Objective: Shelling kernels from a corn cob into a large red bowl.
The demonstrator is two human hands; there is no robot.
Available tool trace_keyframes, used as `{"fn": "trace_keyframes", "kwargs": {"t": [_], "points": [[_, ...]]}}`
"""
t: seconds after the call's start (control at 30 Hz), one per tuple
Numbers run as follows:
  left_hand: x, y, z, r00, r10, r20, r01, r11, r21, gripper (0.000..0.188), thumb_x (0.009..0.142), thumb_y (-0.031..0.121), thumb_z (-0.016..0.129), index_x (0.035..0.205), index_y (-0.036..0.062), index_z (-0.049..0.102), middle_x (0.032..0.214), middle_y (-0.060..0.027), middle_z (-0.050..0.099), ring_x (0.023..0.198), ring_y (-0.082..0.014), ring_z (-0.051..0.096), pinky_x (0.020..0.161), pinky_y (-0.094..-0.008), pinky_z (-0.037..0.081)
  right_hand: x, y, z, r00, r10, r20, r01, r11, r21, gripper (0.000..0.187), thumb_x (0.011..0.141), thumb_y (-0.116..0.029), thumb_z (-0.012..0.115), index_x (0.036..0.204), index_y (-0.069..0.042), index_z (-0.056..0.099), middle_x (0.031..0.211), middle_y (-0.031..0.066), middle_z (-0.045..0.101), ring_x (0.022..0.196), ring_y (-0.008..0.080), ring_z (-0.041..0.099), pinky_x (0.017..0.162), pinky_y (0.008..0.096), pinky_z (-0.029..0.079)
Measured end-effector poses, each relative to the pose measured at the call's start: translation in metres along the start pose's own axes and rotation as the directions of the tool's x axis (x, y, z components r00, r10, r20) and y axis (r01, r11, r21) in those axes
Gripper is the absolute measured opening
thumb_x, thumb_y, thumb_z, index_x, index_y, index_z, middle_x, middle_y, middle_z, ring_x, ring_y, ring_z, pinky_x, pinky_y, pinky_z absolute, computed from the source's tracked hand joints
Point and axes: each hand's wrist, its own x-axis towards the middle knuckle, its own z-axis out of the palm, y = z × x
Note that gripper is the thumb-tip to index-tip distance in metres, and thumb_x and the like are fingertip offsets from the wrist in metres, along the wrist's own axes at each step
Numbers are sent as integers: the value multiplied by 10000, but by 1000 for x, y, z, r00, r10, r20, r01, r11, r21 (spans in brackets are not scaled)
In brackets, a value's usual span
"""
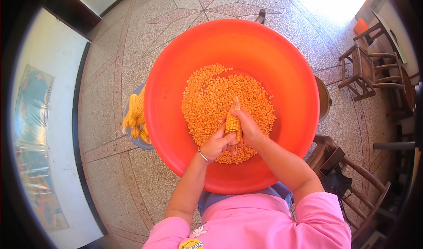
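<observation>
Both of my hands are closed round one partly shelled corn cob (232,123), held over a wide red basin (174,55). The bare tip of the cob points away from me, and yellow kernels still cover its nearer part. My left hand (217,144), with a bangle on the wrist, grips the near left side. My right hand (249,126) wraps the right side, its thumb lying along the cob near the bare end. Beneath them, a spread of loose corn kernels (207,99) covers much of the basin's bottom.
Left of the red basin, a blue basin (143,144) holds several whole corn cobs (136,110). Behind the right rim a round metal container (324,100) partly shows. Wooden chairs stand at right; the near chair (365,174) bears dark items. A wall (55,121) runs along the left.
</observation>
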Motion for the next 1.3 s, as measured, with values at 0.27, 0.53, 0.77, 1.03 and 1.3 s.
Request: {"fn": "trace_keyframes", "kwargs": {"t": [0.27,0.53,0.77,1.03,1.3], "points": [[0,-4,6,996,2,-94,-12,994,-109,493,933,278,462,1359,137,258,854,-48,567,773,-223,619,544,-314,512,-5,0,-1,999,-53,-11,52,997,-65,306,894,-232,453,1145,-64,402,905,101,565,754,185,564,638,324,489],[10,-6,-12,997,32,-76,-36,999,-41,350,952,374,399,1038,56,520,862,-79,616,689,-191,621,514,-278,514,11,7,-7,999,-35,-36,31,993,-112,286,909,-299,401,948,-35,504,771,102,571,580,189,552,473,314,461],[4,1,-4,998,40,-45,-41,999,-18,362,955,325,413,1158,30,462,916,-94,597,757,-221,627,533,-285,527,10,5,-6,1000,9,-10,-10,994,-111,326,904,-323,377,915,-28,514,717,96,557,540,187,537,426,311,449],[3,7,-4,996,71,-59,-67,995,67,497,927,298,488,1319,43,319,858,-66,575,663,-162,621,491,-240,513,5,0,-4,998,22,53,-29,992,127,270,880,-274,466,1011,-39,476,880,88,571,739,204,561,651,362,482],[0,12,0,976,126,-180,-102,985,138,651,832,290,634,1342,72,293,767,-24,547,559,-85,539,438,-193,411,4,3,1,1000,2,17,-4,995,98,312,905,-273,404,1069,-19,483,974,117,566,880,228,549,790,389,453]]}}
